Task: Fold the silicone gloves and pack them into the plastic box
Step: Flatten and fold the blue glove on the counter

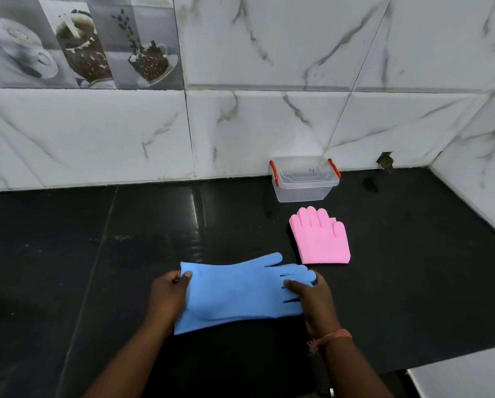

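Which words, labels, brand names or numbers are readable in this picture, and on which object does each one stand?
No text can be read.
Plastic box: a small dark mark shows through its clear wall, too small to read.
Blue glove: no print visible.
Pink gloves: no print visible.
Picture tiles on the wall: only coffee cups and beans, no lettering visible.
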Available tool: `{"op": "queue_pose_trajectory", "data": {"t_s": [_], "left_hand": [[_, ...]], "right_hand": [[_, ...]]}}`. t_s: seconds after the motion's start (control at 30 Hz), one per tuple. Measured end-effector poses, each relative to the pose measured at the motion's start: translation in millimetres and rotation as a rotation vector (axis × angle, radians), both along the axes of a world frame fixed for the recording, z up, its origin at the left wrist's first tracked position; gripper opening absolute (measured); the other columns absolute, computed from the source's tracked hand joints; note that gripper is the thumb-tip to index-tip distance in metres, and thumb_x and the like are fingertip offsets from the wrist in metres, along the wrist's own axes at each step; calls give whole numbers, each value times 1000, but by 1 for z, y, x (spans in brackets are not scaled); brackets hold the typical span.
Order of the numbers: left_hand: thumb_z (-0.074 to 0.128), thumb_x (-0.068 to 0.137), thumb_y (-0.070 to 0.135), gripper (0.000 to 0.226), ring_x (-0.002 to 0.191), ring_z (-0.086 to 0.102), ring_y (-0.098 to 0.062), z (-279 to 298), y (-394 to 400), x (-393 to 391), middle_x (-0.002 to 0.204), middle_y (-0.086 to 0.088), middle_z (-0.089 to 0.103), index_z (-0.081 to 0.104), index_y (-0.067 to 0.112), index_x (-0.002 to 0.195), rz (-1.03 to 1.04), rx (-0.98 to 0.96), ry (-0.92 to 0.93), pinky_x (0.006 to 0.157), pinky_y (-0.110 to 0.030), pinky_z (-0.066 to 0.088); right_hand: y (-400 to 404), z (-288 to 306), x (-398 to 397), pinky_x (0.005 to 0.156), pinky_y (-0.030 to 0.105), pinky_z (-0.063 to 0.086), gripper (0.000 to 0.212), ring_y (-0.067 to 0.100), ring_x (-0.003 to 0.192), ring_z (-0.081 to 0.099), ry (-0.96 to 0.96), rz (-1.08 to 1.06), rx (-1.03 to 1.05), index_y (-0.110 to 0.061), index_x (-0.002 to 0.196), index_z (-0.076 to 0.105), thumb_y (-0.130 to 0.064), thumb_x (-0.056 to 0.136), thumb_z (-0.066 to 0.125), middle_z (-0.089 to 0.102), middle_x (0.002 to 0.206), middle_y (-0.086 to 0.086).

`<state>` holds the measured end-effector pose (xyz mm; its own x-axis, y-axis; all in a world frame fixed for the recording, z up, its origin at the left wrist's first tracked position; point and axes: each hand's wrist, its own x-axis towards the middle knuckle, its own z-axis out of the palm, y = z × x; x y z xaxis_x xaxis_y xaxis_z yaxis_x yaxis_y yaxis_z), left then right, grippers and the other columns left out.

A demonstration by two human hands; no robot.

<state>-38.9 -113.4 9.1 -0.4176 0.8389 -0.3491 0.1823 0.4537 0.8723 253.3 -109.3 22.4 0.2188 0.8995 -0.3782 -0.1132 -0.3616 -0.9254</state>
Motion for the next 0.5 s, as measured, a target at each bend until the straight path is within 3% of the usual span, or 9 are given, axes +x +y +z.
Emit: {"op": "queue_pose_trajectory", "data": {"t_s": [0.1,0.2,0.37,0.5], "left_hand": [[79,88,24,13,75,76,-28,8,12,-13,79,-7,80,77,11,87,-131,-155,-51,67,-34,54],[77,88,15,10,76,76,-31,10,13,-15,87,-16,80,75,10,96,-217,-251,-88,65,-37,55],[60,99,16,14,79,74,-33,5,10,-5,90,-14,79,73,15,94,-53,-89,-47,73,-42,58],[58,101,17,17,89,73,-36,-1,2,-1,92,-12,77,72,14,93,2,-13,-34,86,-52,57]], "right_hand": [[4,1,-2,78,48,62,37,32,88,75,-67,-52,-38,-10,109,66,-9,76,83,77,98,12],[12,-3,-1,83,46,60,29,27,91,72,-175,-78,-38,-10,106,65,-10,80,79,74,99,10],[18,-7,6,85,42,60,23,22,93,72,-168,-43,36,-17,105,69,-10,83,76,75,99,4],[16,-14,12,80,40,62,24,21,91,74,-134,-64,34,-20,104,70,-11,83,77,77,97,1]]}}
